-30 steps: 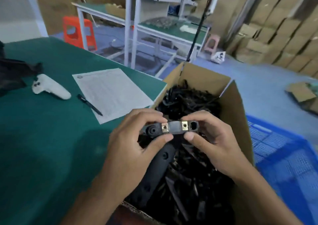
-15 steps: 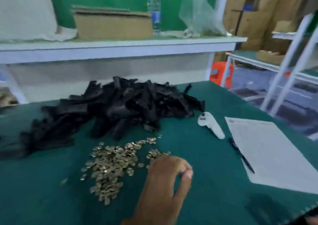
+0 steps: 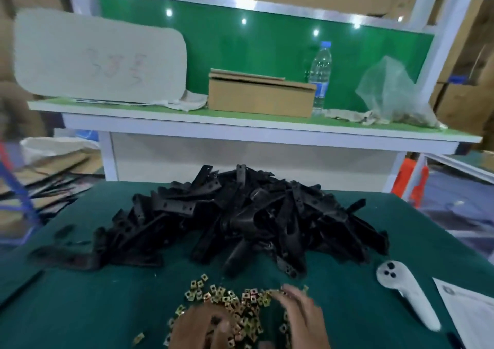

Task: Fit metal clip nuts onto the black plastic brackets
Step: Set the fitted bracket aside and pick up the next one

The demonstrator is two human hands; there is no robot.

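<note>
Both hands were placed on the scattered metal clip nuts point(image 3: 230, 303) on the table point(image 3: 80, 295). The left hand point(image 3: 199, 330) and right hand point(image 3: 302, 319) were blurred; their grip could not be determined. Beyond the hands, the black plastic brackets point(image 3: 240, 220) were heaped, long axes pointing every way. None was seen fitted; most work was judged outstanding.

Left hand point(image 3: 199, 328), right hand point(image 3: 302, 319): bare, gloveless, no rings.
</note>
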